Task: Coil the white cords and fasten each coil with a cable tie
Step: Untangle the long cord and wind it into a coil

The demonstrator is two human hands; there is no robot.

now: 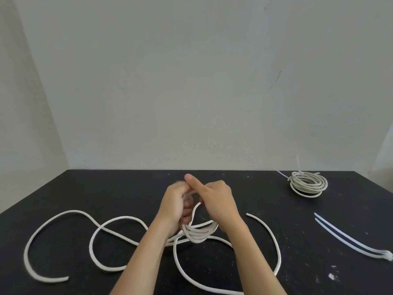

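Observation:
Above the middle of the black table (265, 211), my left hand (175, 204) grips a small coil of white cord (200, 234) with several turns hanging below it. My right hand (217, 201) pinches a strand of the same cord at the coil's top, forefinger stretched out. The rest of the white cord (63, 218) lies loose in wide loops on the table, to the left and around my forearms. Two loose white cable ties (348, 239) lie side by side at the right.
A finished cord coil (308, 184) with cable ties around it sits at the table's back right corner, tie tails sticking up. A pale wall stands right behind the table's far edge. White specks mark the table's near right.

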